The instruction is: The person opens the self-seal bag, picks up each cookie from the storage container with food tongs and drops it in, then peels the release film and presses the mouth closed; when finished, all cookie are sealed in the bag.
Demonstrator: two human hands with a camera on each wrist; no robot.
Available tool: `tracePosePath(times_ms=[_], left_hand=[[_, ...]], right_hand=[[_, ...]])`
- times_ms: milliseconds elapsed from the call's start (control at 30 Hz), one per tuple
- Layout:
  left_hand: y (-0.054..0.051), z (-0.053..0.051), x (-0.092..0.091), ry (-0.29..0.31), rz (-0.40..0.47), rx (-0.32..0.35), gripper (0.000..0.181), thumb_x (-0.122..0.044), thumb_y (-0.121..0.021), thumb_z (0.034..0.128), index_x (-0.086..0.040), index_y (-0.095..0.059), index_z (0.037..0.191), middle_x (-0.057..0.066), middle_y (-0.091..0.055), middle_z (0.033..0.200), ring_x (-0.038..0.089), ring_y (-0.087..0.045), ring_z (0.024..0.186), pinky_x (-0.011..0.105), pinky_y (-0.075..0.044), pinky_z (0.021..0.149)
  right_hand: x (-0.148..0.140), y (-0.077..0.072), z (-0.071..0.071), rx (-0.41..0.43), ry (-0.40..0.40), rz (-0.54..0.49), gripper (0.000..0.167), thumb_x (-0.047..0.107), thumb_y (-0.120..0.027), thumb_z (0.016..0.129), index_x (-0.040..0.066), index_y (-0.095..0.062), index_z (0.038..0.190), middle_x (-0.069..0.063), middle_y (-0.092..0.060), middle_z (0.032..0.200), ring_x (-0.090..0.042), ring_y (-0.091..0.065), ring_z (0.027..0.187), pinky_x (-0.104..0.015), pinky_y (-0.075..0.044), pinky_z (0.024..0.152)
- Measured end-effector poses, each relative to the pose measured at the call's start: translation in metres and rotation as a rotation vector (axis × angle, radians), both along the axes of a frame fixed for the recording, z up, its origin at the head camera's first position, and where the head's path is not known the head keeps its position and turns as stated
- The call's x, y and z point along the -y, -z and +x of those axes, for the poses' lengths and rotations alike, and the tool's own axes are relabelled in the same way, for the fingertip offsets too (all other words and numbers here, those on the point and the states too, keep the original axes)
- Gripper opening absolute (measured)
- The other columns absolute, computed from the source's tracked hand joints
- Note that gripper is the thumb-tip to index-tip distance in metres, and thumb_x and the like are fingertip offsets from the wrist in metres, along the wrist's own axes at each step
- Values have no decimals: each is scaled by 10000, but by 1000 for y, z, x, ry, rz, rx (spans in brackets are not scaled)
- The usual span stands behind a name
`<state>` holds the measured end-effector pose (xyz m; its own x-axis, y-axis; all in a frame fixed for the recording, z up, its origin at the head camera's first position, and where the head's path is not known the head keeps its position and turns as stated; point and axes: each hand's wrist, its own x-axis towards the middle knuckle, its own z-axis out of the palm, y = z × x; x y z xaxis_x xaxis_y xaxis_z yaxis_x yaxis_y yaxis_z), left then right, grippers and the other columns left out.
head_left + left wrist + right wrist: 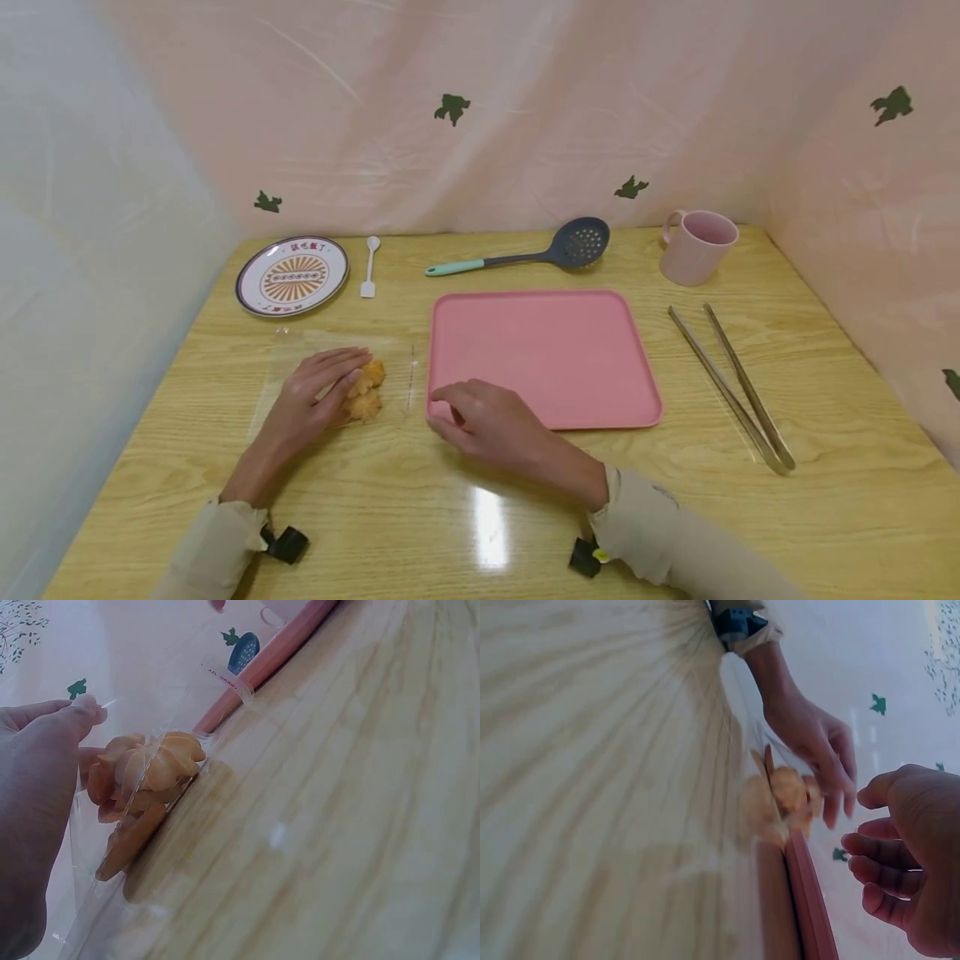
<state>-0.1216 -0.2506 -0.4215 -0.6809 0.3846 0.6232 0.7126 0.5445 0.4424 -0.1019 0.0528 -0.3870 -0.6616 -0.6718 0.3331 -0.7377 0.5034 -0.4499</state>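
Observation:
Several golden cookies lie in a clear plastic bag on the table's left half; the left wrist view shows the cookies piled inside the film. My left hand lies over the left side of the cookies, fingers extended; the right wrist view shows this left hand with fingers pointing down beside them. My right hand is above the lower left corner of the pink tray. In the right wrist view the right hand has loosely bent fingers, thumb apart, holding nothing.
A patterned plate and small white spoon stand at the back left. Behind the tray is a slotted ladle. A pink mug stands back right, with metal tongs nearer. Cloth walls border the table.

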Motion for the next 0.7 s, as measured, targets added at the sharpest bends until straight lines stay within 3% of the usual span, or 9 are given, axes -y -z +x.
tracePosePath(times_ms=[233, 400, 533, 700], left_hand=[[0, 0, 0, -4, 3, -3, 352, 88, -705, 910, -8, -736, 1248, 158, -707, 1275, 368, -630, 1202, 240, -340, 1141], [1, 0, 1, -6, 5, 11, 291, 21, -686, 967, -26, -740, 1250, 155, -712, 1266, 331, -630, 1215, 238, -344, 1137], [1, 0, 1, -6, 3, 14, 278, -4, -675, 986, -30, -738, 1255, 153, -711, 1269, 321, -625, 1224, 237, -341, 1138], [0, 0, 0, -5, 2, -3, 324, 59, -698, 936, -12, -736, 1250, 154, -708, 1274, 338, -625, 1219, 235, -336, 1141]], right_hand=[[34, 0, -2, 194, -2, 14, 301, 258, -685, 1024, 59, -696, 1250, 107, -575, 713, -8, -512, 611, -205, -453, 595], [48, 0, -4, 354, 20, -35, 315, 229, -682, 1029, 35, -677, 1277, 122, -550, 639, 2, -500, 525, -172, -423, 516], [56, -2, -5, 418, 39, -36, 307, 223, -679, 1031, 30, -683, 1271, 107, -546, 616, -14, -489, 499, -182, -403, 488], [64, -2, -5, 512, 73, -41, 277, 210, -658, 1043, 31, -687, 1253, 103, -564, 566, -13, -522, 454, -186, -443, 502]])
